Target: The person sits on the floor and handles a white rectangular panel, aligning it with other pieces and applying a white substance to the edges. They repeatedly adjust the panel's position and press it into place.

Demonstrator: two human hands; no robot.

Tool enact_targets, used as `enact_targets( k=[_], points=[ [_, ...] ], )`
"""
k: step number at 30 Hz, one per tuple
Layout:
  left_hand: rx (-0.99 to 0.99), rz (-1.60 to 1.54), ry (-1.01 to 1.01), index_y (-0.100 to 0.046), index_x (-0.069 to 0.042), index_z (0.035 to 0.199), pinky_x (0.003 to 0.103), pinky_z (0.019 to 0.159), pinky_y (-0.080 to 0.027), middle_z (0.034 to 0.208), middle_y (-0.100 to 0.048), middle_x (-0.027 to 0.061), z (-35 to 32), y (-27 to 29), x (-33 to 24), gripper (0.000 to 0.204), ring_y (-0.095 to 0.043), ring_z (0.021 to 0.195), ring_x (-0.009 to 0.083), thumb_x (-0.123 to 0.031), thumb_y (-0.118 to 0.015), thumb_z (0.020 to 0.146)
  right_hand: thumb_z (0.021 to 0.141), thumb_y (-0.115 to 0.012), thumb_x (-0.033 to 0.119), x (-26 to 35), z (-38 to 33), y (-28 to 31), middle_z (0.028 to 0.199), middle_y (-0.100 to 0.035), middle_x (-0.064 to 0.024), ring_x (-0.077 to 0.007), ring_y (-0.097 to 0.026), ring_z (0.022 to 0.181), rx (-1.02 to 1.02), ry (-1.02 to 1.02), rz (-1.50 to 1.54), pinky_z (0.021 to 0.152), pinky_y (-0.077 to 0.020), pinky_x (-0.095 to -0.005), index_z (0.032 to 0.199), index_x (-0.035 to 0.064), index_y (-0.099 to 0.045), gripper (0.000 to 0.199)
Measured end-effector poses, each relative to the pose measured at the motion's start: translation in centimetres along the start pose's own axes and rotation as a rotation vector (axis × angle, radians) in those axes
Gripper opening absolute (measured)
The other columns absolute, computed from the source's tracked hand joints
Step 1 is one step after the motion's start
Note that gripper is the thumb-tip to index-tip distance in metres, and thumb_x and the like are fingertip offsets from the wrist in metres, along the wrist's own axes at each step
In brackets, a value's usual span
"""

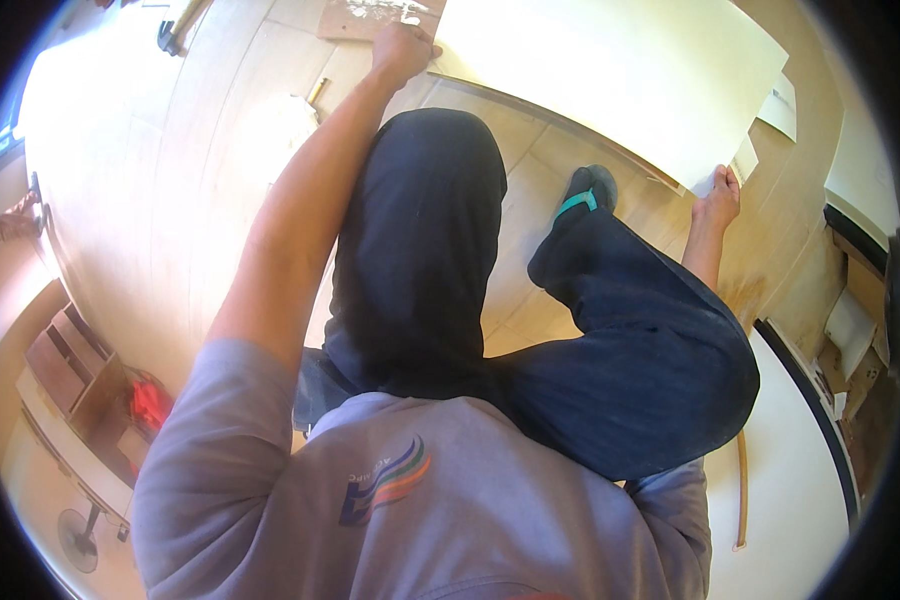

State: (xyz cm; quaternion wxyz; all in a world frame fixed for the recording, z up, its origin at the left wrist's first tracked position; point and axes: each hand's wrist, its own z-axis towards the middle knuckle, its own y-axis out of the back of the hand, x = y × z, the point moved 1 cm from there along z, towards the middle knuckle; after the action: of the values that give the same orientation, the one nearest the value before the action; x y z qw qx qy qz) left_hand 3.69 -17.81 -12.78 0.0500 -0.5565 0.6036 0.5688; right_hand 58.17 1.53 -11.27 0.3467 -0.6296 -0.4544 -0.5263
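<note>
A large cream-white board [620, 75] lies flat across the top of the view, on pale wooden panels. My left hand [402, 47] grips its near-left corner with the arm stretched forward. My right hand [720, 195] pinches the board's near-right corner. I am crouched on the panels in dark trousers, with one knee [440, 160] raised and a foot in a teal-strapped sandal [585, 195] just below the board's near edge.
Pale plywood sheets [170, 200] spread under and left of me. A brown board [380, 18] with white smears lies beyond my left hand. Wooden shelving [75, 365] stands low left, a fan [75, 540] beneath. Another person's arm [5, 230] shows far left. A white panel [790, 470] lies right.
</note>
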Motion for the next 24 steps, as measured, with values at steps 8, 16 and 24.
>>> enact_targets(
  k=[8, 16, 24],
  points=[
    [0.082, 0.107, 0.105, -0.078, -0.008, 0.086, 0.039, 0.068, -0.055, 0.075, -0.073, 0.0101, 0.2, 0.0, 0.0, 0.019, -0.069, 0.069, 0.0238, -0.025, -0.082, 0.079, 0.094, -0.067, 0.0, -0.1, -0.1, 0.3, 0.104, -0.069, -0.0089, -0.0181, -0.065, 0.094, -0.016, -0.01, -0.053, 0.087, -0.0544, -0.0298, 0.109, -0.001, -0.066, 0.015],
    [0.079, 0.069, 0.179, -0.076, -0.006, 0.085, 0.038, 0.061, -0.055, 0.074, -0.073, 0.0112, 0.2, -0.2, -0.3, 0.021, -0.068, 0.06, 0.0244, -0.026, -0.081, 0.08, 0.095, -0.067, 0.0, 0.1, -0.5, 0.1, 0.105, -0.068, -0.0097, -0.0191, -0.065, 0.095, -0.005, -0.004, -0.023, 0.088, -0.0547, -0.0303, 0.11, -0.0027, -0.064, 0.016],
    [0.086, 0.236, 0.149, -0.075, -0.003, 0.085, 0.036, 0.058, -0.056, 0.072, -0.071, 0.0113, -0.5, 0.3, -2.1, 0.023, -0.067, 0.056, 0.0228, -0.026, -0.079, 0.081, 0.094, -0.067, -0.001, 0.4, -0.6, 0.1, 0.105, -0.069, -0.0101, -0.0194, -0.066, 0.094, -0.023, -0.007, -0.047, 0.087, -0.0554, -0.03, 0.112, -0.0038, -0.064, 0.018]
  ],
)
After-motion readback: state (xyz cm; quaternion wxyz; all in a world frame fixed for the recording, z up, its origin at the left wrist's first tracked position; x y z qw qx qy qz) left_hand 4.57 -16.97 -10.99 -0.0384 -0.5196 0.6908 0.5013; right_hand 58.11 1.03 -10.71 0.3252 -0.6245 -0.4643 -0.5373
